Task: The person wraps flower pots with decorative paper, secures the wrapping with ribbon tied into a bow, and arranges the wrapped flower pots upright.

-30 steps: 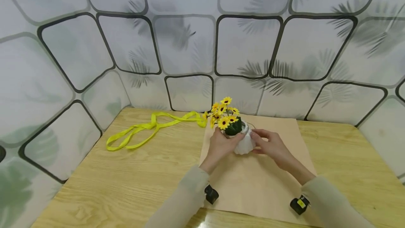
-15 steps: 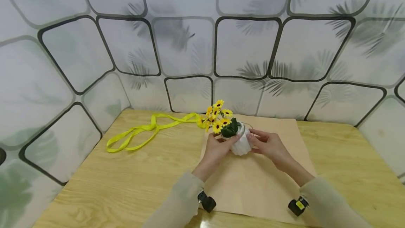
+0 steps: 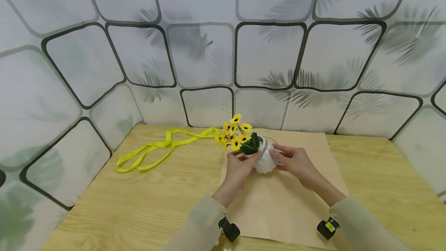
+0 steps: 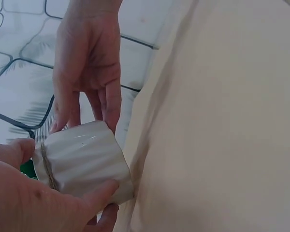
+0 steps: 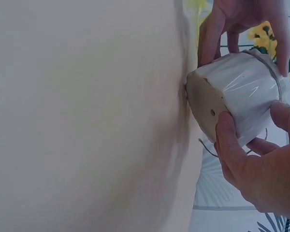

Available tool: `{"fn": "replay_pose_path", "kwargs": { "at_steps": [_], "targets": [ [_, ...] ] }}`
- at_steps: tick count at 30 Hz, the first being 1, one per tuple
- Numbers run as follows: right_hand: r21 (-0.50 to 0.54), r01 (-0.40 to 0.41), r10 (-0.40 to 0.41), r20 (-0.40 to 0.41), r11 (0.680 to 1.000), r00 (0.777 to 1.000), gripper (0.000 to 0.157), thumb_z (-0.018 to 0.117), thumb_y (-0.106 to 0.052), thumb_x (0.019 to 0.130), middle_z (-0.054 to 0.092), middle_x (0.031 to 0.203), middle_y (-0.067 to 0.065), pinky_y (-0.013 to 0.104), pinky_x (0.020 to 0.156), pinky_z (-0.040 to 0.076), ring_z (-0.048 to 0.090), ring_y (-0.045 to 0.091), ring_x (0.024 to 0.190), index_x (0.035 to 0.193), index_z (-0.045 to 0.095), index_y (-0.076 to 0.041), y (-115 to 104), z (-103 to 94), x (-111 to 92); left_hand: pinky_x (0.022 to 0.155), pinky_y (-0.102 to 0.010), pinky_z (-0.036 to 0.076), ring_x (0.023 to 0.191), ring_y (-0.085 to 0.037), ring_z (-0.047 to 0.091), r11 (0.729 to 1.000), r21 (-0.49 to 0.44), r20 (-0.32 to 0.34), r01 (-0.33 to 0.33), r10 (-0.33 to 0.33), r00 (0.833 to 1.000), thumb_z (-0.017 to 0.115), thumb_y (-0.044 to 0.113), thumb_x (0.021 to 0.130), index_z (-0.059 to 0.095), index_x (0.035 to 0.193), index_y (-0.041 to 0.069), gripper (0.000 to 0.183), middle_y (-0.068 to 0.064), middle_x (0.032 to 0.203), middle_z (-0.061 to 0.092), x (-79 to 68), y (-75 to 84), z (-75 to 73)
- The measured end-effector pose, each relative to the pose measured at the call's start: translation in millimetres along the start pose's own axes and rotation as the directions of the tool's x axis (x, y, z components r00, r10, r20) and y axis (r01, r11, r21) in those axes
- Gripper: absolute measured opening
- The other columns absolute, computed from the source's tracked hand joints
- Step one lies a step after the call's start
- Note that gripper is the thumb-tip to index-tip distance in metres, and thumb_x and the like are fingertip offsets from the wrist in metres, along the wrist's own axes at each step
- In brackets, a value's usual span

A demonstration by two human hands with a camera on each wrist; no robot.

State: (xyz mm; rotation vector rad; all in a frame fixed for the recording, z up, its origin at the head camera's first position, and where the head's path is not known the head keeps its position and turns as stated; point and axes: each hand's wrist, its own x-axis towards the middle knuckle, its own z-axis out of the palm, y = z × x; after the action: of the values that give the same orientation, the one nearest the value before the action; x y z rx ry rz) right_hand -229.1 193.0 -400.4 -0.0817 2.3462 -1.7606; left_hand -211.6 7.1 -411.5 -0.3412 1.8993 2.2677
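In the head view, a white pot [image 3: 266, 162], right of centre in the lower half, is held tilted toward the left, its sides gripped between the curled fingers and thumbs of the left hand [image 3: 240, 170] and the right hand [image 3: 298, 163]. Yellow flowers [image 3: 237, 133] are set in its mouth. Brown paper [image 3: 278, 212] is spread at lower right of centre; a yellow ribbon [image 3: 153, 147] is laid at left. In the left wrist view, the pot is gripped by both hands at lower left, its neck encircled by a cord [image 4: 46, 164]. In the right wrist view, its base [image 5: 203, 99], pierced by a small hole [image 5: 212, 112], is shown at right.
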Motion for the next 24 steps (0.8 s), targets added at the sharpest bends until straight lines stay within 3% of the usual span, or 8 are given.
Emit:
{"fn": "replay_pose_path", "kwargs": {
  "at_steps": [7, 12, 18, 24],
  "targets": [
    [-0.023, 0.014, -0.015, -0.024, 1.0, 1.0, 0.061, 0.067, -0.032, 0.101, 0.058, 0.143, 0.027, 0.044, 0.095, 0.059, 0.068, 0.022, 0.115, 0.15, 0.049, -0.001, -6, 0.6, -1, 0.102, -0.047, 0.056, 0.114, -0.029, 0.065, 0.996, -0.08, -0.012, 0.028, -0.029, 1.0, 0.081, 0.03, 0.089, 0.02, 0.146, -0.003, 0.09, -0.028, 0.137, 0.043, -1.9, 2.6, 3.4],
    [-0.098, 0.047, -0.051, -0.033, 0.994, 0.998, 0.062, 0.072, -0.031, 0.098, 0.063, 0.137, 0.027, 0.038, 0.091, 0.061, 0.069, 0.025, 0.115, 0.149, 0.051, -0.003, -9, -0.3, -2, 0.103, -0.045, 0.055, 0.116, -0.028, 0.065, 0.986, -0.161, 0.001, 0.03, -0.03, 1.0, 0.078, 0.032, 0.092, 0.018, 0.151, -0.007, 0.092, -0.028, 0.139, 0.044, -1.9, 2.2, 5.8],
    [-0.192, 0.05, -0.064, -0.065, 0.98, 0.996, 0.064, 0.079, -0.027, 0.092, 0.066, 0.134, 0.024, 0.026, 0.085, 0.057, 0.068, 0.028, 0.116, 0.147, 0.055, -0.004, -12, -1.7, -2, 0.096, -0.038, 0.059, 0.105, -0.019, 0.07, 0.973, -0.226, 0.029, 0.052, -0.047, 0.998, 0.075, 0.033, 0.094, 0.046, 0.143, -0.007, 0.07, -0.02, 0.128, 0.065, -0.1, 1.0, 7.5],
    [-0.262, 0.069, -0.1, -0.106, 0.963, 0.989, 0.061, 0.081, -0.028, 0.09, 0.062, 0.142, 0.017, 0.028, 0.084, 0.057, 0.069, 0.033, 0.117, 0.142, 0.06, -0.004, -15, -3.9, 0, 0.089, -0.029, 0.06, 0.098, -0.014, 0.069, 0.961, -0.267, 0.024, 0.077, -0.073, 0.997, 0.073, 0.033, 0.096, 0.058, 0.137, -0.005, 0.058, -0.016, 0.121, 0.069, 0.9, -0.6, 8.9]
  ]
}}
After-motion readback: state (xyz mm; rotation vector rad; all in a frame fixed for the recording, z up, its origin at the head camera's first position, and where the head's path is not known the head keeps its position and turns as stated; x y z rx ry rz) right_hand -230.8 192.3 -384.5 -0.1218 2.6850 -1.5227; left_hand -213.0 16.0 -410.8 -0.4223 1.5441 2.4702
